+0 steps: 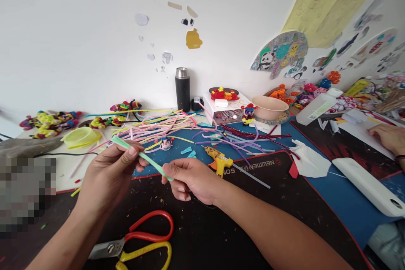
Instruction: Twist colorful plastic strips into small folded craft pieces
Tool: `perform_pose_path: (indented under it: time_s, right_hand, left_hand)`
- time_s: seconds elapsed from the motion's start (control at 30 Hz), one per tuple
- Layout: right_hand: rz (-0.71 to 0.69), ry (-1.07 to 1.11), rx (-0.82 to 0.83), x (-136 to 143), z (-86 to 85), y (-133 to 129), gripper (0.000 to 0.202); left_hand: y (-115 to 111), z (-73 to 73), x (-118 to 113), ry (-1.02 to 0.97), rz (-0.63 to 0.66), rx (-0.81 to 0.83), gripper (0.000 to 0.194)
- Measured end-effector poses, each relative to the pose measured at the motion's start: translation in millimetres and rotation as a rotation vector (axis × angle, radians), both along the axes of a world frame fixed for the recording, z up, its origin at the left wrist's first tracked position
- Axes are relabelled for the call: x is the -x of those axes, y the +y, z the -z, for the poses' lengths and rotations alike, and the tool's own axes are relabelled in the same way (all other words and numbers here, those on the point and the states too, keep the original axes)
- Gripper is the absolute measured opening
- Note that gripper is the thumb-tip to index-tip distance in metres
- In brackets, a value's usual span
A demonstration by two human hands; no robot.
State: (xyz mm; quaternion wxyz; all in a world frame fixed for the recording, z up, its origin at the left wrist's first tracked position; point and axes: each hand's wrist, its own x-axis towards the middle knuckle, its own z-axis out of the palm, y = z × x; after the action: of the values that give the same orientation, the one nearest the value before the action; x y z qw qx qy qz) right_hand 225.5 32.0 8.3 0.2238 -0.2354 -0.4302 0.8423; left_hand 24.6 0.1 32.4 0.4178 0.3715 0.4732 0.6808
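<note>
A light green pipe cleaner (151,161), seemingly folded or bunched into a strip, stretches between my two hands above the black mat. My left hand (110,168) pinches it near its upper left end. At the lower right end, the thumb and fingers of my right hand (190,177) close around it. Scissors (148,236) with one red and one yellow handle lie on the mat below my hands. Just beyond my right hand rests a yellow glue gun (221,162) with a clear glue stick in it. Short blue pieces (188,152) lie behind my hands.
Pink and yellow pipe cleaners (164,124) are heaped behind my hands, purple ones (247,141) to their right. A black thermos (182,90), a white box (226,107) and a beige bowl (268,107) stand along the wall. Another person's hand (387,137) is at far right.
</note>
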Motion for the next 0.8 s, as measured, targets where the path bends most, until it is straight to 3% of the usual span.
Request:
perform_pose_path:
  time_s: [0.33, 0.8]
  right_hand:
    - [-0.067, 0.03, 0.02, -0.8, 6.9, 0.5, 0.063]
    - [-0.049, 0.065, 0.099, -0.6, -1.0, -0.1, 0.058]
  left_hand:
    - [0.4, -2.2, 7.9, -0.044, -0.03, -0.015, 0.039]
    - [1.1, -7.1, 3.3, -0.082, -0.059, 0.023, 0.047]
